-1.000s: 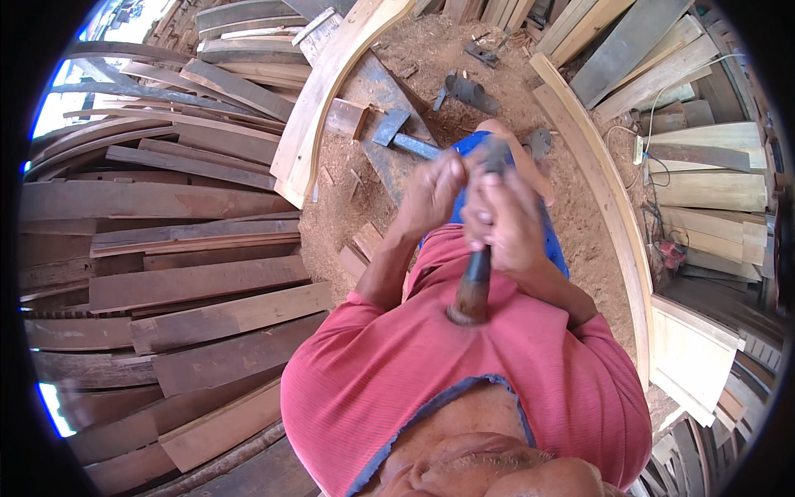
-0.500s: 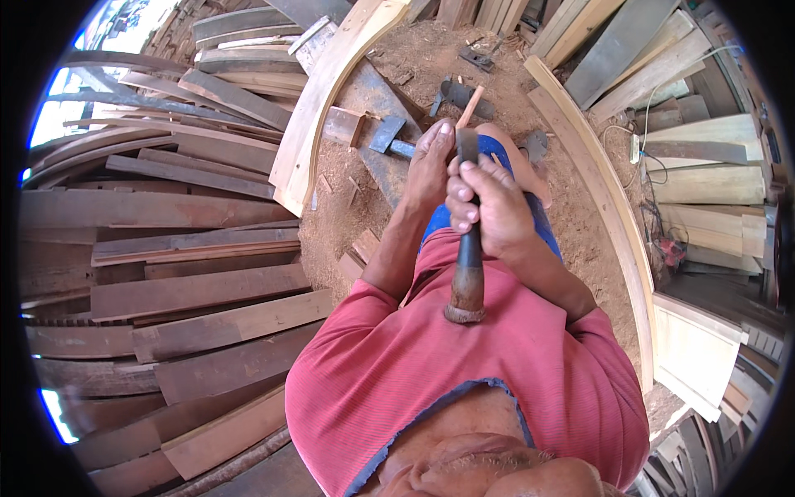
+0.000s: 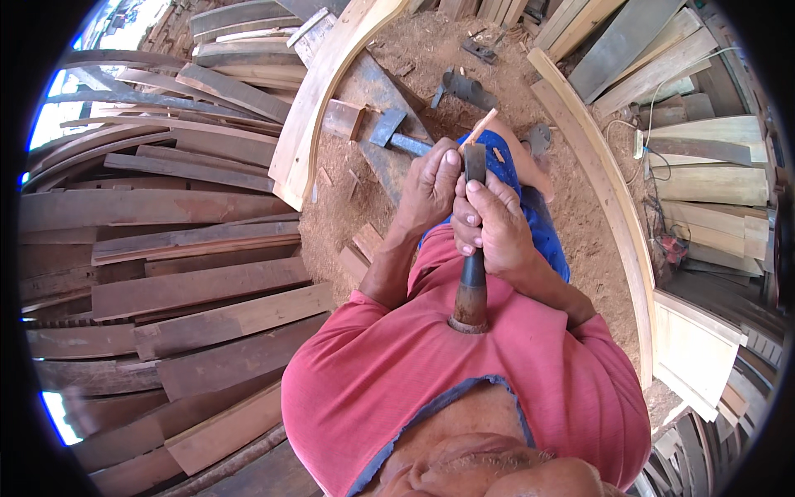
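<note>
My right hand (image 3: 495, 217) is wrapped round the dark shank of a wood chisel (image 3: 472, 286). The chisel's wooden handle end rests against my shirt, and its flat blade points away from me. Beside the blade, my left hand (image 3: 431, 184) is closed with the thumb pressed down, gripping a thin wooden stick (image 3: 483, 124). The stick's pale far end sticks out past the blade; the part in my fingers is hidden. The blade's tip lies at the stick, but I cannot tell how deep it bites.
Beyond my left hand lies a metal-headed tool (image 3: 387, 128) near a wood block (image 3: 342, 118). A curved pale board (image 3: 331, 91) stands behind it. Dark planks (image 3: 199, 290) are stacked left. A long curved board (image 3: 609, 182) edges the right, and metal pieces (image 3: 468, 87) lie on sawdust ahead.
The stick and the chisel's blade have shifted slightly right and toward me. My left hand has turned, with its thumb now lower and curled.
</note>
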{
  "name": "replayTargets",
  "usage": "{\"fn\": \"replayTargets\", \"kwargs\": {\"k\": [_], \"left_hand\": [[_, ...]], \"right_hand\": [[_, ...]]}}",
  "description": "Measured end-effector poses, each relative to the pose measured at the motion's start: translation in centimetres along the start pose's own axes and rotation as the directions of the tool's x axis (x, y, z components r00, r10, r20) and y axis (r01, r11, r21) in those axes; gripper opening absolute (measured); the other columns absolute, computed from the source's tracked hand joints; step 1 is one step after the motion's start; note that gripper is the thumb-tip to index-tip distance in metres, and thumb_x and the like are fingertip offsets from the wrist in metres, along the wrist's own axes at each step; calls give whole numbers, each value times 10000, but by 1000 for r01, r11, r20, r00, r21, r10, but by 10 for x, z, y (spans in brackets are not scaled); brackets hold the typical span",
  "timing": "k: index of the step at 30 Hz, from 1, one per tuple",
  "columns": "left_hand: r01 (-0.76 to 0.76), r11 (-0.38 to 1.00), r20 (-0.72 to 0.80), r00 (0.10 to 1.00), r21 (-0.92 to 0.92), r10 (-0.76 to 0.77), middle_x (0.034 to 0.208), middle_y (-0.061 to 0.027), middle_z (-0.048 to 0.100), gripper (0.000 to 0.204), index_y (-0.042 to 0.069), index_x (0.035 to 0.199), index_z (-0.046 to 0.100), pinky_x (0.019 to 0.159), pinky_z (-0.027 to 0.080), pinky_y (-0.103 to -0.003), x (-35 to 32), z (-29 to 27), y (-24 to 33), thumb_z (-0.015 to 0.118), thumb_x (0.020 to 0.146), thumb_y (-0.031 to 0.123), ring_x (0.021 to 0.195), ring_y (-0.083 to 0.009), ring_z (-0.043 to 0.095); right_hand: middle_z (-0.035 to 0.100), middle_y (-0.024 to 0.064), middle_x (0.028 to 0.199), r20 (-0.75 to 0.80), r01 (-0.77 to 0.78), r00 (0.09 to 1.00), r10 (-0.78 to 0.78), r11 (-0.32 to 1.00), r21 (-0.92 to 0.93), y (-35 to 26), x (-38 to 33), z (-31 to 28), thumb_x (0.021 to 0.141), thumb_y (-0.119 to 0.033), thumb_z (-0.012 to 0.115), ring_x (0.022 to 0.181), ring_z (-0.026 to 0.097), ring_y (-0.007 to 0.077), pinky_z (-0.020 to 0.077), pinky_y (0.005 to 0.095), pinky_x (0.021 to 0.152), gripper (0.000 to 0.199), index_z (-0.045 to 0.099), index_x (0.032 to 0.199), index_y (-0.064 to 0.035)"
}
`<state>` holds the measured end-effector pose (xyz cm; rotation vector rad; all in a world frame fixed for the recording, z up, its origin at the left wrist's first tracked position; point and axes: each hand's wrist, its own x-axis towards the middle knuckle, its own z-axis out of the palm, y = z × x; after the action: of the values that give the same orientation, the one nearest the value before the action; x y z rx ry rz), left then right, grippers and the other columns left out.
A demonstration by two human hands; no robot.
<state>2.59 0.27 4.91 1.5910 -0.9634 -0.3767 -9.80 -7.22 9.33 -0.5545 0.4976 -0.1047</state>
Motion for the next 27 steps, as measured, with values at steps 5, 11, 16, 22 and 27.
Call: {"fn": "replayTargets", "kwargs": {"k": [5, 11, 16, 22, 27], "left_hand": [[-26, 995, 143, 990, 97, 12, 656, -146, 457, 246, 16, 838, 537, 538, 397, -366, -38, 5, -4, 465, 1034, 146, 564, -259, 487], [209, 976, -24, 978, 66, -208, 680, -151, 496, 241, -2, 861, 556, 552, 418, -365, -44, 6, -12, 470, 1033, 144, 571, -238, 510], [-37, 986, -48, 998, 162, 45, 708, -163, 542, 198, -2, 912, 593, 536, 429, -397, -13, 1, -16, 482, 1013, 127, 577, -335, 564], [-60, 988, 98, 994, 139, 47, 639, -90, 532, 380, -2, 863, 566, 509, 395, -355, -57, -8, -16, 425, 1055, 295, 533, -207, 519], [339, 771, 58, 928, -538, -368, 615, 39, 419, 393, 74, 792, 513, 478, 286, -279, -56, -4, -27, 432, 1060, 350, 503, -87, 329]], "right_hand": [[394, -31, 681, 75, 275, 959, -272, 961, -27, -22, -19, 1, 1059, -245, 404, 451, 342, 43, 369, 230, 419, 165, 436, 1007, -92], [394, -40, 689, 23, 113, 993, -116, 989, 96, -15, -5, -8, 1054, -248, 423, 470, 354, 40, 381, 221, 442, 159, 452, 1023, -95], [388, -47, 685, 132, -3, 991, -8, 997, 83, -3, 10, -6, 1053, -261, 426, 465, 347, 40, 376, 219, 437, 163, 468, 1019, -107], [400, -34, 682, 79, 199, 974, -212, 968, 150, -22, -16, -13, 1050, -244, 422, 457, 352, 43, 377, 232, 414, 194, 499, 995, -75], [436, -30, 698, 6, 148, 989, -150, 980, 132, -18, 0, -20, 1048, -244, 432, 474, 383, 47, 391, 232, 437, 184, 509, 1044, -76]]}}
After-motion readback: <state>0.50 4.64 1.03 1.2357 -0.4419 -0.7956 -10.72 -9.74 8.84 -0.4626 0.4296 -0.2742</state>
